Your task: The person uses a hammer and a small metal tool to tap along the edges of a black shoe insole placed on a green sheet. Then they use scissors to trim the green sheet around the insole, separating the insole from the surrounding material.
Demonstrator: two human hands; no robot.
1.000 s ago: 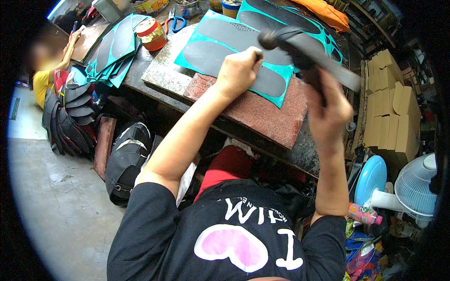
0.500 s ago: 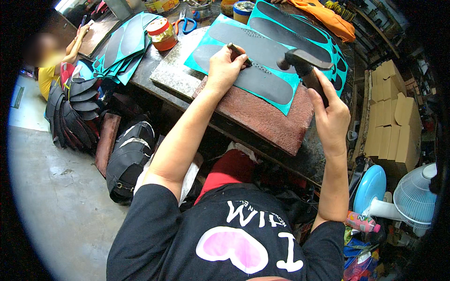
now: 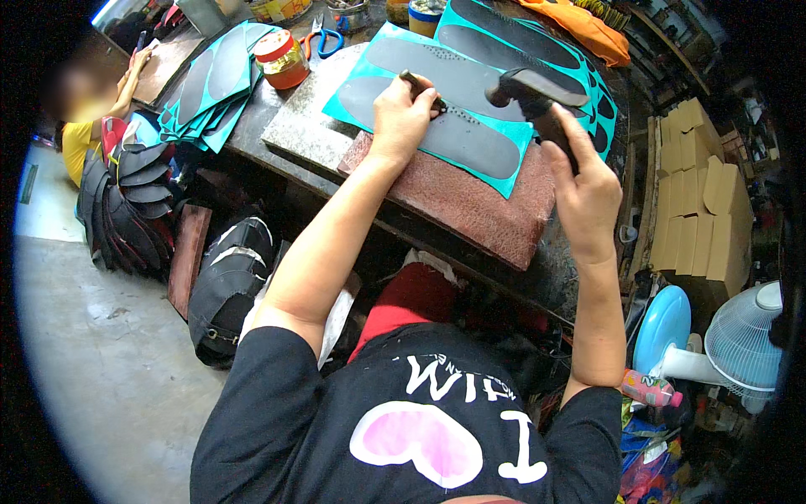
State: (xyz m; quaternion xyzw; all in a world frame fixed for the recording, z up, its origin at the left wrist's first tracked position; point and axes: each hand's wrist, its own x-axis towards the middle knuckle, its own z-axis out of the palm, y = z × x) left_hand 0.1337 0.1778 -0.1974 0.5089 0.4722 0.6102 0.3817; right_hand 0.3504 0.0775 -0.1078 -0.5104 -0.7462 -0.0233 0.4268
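Apparently for control, dark rod is pinched in left hand over teal sheet | hammer is gripped in right hand, nearby | sheet is laid partly across red slab, presumably for backing.

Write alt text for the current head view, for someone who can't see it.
A person's left hand holds a dark rod over a teal sheet with grey ovals; the right hand grips a hammer. The sheet lies partly over a reddish block.
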